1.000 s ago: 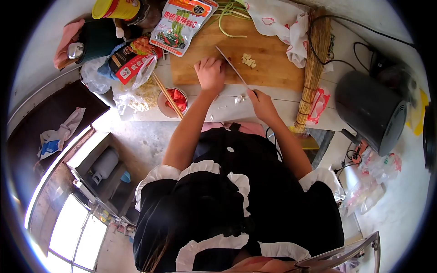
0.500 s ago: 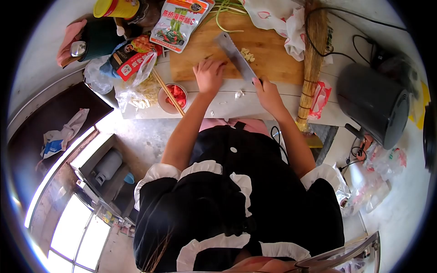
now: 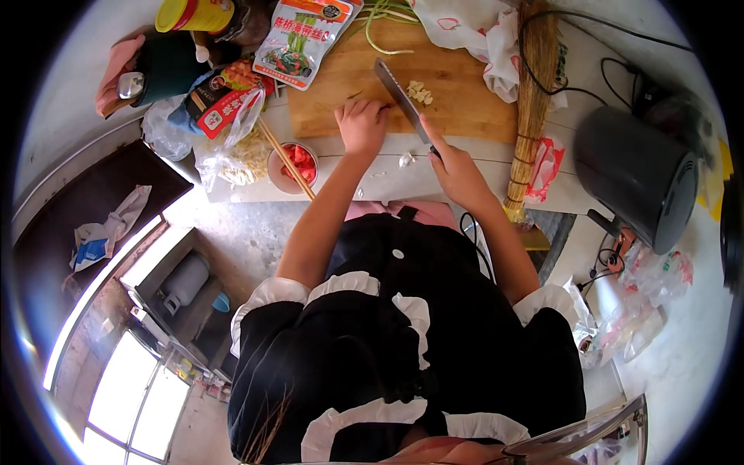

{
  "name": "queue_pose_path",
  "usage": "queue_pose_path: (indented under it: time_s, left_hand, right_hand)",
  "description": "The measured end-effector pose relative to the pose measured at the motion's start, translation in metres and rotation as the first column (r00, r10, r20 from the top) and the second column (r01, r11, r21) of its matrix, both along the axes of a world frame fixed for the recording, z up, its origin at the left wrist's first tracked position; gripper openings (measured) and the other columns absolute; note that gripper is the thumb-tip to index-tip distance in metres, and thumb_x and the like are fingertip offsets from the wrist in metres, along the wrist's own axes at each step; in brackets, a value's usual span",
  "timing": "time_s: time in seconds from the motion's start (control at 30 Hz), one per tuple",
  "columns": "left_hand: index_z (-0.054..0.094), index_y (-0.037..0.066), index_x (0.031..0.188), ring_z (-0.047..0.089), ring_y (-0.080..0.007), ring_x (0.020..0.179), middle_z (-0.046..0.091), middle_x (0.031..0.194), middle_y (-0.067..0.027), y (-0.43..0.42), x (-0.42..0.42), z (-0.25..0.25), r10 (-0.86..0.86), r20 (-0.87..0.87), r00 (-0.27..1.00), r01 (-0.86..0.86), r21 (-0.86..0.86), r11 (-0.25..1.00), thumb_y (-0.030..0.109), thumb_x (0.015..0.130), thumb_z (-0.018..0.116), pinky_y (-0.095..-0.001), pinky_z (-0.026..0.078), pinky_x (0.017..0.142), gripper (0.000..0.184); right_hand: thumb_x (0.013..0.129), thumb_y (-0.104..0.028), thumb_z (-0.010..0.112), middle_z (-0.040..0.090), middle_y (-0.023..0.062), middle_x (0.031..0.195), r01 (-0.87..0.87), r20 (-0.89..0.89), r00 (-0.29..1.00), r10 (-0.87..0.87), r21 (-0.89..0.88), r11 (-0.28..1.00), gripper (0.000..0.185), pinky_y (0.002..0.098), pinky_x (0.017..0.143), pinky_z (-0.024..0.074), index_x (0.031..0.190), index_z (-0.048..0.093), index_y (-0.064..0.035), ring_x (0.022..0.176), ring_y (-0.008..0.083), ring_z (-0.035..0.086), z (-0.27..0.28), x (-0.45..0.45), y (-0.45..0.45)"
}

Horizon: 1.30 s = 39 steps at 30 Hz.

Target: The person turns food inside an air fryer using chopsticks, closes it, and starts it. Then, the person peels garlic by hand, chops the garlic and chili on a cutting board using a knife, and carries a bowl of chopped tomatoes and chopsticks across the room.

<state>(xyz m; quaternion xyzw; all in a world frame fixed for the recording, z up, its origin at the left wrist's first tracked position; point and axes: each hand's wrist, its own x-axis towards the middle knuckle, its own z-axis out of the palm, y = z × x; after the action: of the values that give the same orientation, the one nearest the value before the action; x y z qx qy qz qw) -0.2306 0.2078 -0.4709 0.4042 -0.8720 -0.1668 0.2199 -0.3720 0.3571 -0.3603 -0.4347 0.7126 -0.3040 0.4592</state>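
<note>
My left hand (image 3: 362, 124) rests near the front edge of the wooden cutting board (image 3: 473, 108), fingers bent and together; whatever lies under the fingertips is too small to name. My right hand (image 3: 457, 167) is closed on the dark handle of a knife (image 3: 401, 101), with one finger stretched along the blade. The blade slants up and left over the board, just right of my left fingertips. Beyond it lies a small pile of pale chopped pieces (image 3: 419, 93). A white bulb-like piece (image 3: 406, 160) sits on the counter just below the board.
Left of the board are a bowl of red pieces (image 3: 299, 164), chopsticks (image 3: 283, 155), a red and black packet (image 3: 221, 108) and a silver packet (image 3: 298, 43). On the right are a straw whisk broom (image 3: 531, 116), a dark kettle (image 3: 635, 182) and cables. Green stalks (image 3: 376, 31) lie at the back.
The knife first turned to show its broad side, then tilted back to a narrower view beside my left hand. One right finger has moved onto the blade. My left hand has shifted slightly.
</note>
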Motion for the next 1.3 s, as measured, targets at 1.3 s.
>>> queue_pose_path:
  time_s: [1.3]
  left_hand:
    - [0.065, 0.012, 0.07, 0.055, -0.021, 0.089, 0.06, 0.077, 0.0018, -0.001, -0.013, 0.005, 0.005, 0.11, 0.994, -0.005, -0.003, 1.0, 0.015, 0.067, 0.069, -0.0394, 0.037, 0.076, 0.006]
  right_hand:
    - [0.091, -0.009, 0.049, 0.058, 0.0247, 0.074, -0.046, -0.269, 0.962, 0.054, 0.033, 0.998, 0.069, 0.0497, 0.063, 0.0464, 0.15, 0.021, -0.0287, 0.065, 0.0418, 0.059, -0.045, 0.038, 0.009]
